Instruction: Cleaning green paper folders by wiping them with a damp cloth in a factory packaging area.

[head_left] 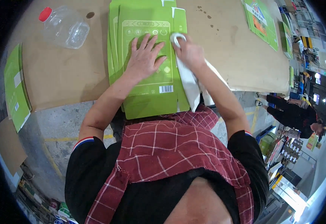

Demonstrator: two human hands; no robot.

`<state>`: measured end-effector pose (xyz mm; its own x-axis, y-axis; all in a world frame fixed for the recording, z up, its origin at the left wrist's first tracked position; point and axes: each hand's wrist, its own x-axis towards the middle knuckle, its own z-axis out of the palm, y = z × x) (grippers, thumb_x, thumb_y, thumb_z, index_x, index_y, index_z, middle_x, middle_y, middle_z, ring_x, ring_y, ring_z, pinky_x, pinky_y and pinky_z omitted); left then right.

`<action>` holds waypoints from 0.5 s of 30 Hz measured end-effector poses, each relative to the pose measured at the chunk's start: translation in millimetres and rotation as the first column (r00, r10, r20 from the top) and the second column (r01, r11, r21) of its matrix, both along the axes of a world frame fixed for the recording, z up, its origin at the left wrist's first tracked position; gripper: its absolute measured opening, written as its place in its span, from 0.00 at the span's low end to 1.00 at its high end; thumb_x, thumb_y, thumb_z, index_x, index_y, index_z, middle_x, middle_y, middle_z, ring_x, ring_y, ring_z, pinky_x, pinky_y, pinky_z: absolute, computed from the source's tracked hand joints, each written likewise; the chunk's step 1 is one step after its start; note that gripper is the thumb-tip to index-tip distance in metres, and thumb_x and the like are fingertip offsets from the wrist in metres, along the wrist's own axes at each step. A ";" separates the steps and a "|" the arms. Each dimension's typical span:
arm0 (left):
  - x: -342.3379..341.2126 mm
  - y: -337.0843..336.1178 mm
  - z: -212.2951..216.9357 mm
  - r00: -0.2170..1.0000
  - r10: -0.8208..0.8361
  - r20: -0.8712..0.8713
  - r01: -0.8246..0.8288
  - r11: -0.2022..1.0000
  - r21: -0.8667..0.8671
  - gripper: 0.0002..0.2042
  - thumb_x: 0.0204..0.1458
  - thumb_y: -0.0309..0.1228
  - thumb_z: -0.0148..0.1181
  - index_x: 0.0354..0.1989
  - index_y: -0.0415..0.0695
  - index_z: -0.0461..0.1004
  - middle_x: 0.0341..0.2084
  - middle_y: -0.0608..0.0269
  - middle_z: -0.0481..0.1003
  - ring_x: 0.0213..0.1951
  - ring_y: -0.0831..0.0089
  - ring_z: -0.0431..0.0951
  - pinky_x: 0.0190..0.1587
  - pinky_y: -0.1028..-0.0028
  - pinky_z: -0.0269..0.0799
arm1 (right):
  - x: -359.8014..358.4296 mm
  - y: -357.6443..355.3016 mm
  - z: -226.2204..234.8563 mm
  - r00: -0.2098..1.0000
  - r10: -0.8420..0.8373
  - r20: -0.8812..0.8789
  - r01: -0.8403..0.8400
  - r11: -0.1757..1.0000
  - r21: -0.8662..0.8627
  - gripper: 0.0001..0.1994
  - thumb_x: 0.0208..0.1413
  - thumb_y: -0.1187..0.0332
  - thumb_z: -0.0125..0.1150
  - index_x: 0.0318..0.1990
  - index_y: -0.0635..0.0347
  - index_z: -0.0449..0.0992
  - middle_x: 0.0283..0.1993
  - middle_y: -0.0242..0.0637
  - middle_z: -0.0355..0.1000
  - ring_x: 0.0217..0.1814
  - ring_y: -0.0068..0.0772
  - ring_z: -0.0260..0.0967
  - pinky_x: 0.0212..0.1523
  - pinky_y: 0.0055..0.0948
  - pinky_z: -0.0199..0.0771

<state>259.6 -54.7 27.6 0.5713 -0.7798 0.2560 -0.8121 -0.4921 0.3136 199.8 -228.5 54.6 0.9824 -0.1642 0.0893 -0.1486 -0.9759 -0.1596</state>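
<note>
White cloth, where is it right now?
In the head view, the white cloth is just right of centre, gripped in the right hand and trailing down along the right edge of the stacked flat green cartons.

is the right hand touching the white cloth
Touching. The head view shows the right hand clutching the white cloth, a folded end poking out past the fist.

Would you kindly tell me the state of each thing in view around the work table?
Brown tabletop: marked with dark spots.
Green carton stack: flattened, overlapping, reaching past the front edge.
White cloth: partly bunched, ends past that edge.
Left hand's grip: open, spread on the stack.
Right hand's grip: closed on the cloth.
Clear plastic jug: red cap on, contents unclear.
Red checked apron: worn, creased.
</note>
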 end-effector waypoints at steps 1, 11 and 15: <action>0.0 0.4 0.3 1.000 0.001 0.003 -0.001 1.000 0.001 0.23 0.50 0.48 0.42 0.51 0.48 0.62 0.54 0.54 0.57 0.58 0.58 0.51 0.57 0.49 0.39 | 8.3 -2.2 -0.4 1.000 0.001 0.003 -0.001 1.000 0.001 0.10 0.47 0.61 0.52 0.35 0.53 0.71 0.48 0.35 0.63 0.29 0.43 0.70 0.25 0.35 0.73; 2.8 8.1 -2.6 1.000 -0.002 -0.004 0.002 1.000 0.021 0.23 0.50 0.49 0.42 0.52 0.49 0.61 0.55 0.55 0.56 0.59 0.59 0.50 0.57 0.48 0.39 | -119.0 43.6 5.0 0.989 0.115 -0.097 -0.100 0.984 0.148 0.09 0.38 0.66 0.58 0.31 0.53 0.73 0.49 0.37 0.62 0.33 0.40 0.69 0.27 0.35 0.73; 5.1 3.4 -6.2 1.000 -0.013 0.012 0.013 1.000 -0.025 0.23 0.50 0.48 0.43 0.51 0.48 0.61 0.54 0.54 0.57 0.58 0.58 0.52 0.57 0.47 0.39 | -120.6 28.1 5.7 0.972 0.233 -0.015 -0.226 0.957 0.184 0.09 0.36 0.69 0.59 0.30 0.56 0.73 0.48 0.39 0.63 0.36 0.41 0.69 0.29 0.33 0.73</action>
<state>264.7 -51.4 21.4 0.5580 -0.7805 0.2819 -0.8221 -0.4737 0.3160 79.2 -200.5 60.2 0.9975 0.0559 0.0423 0.0669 -0.9401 -0.3344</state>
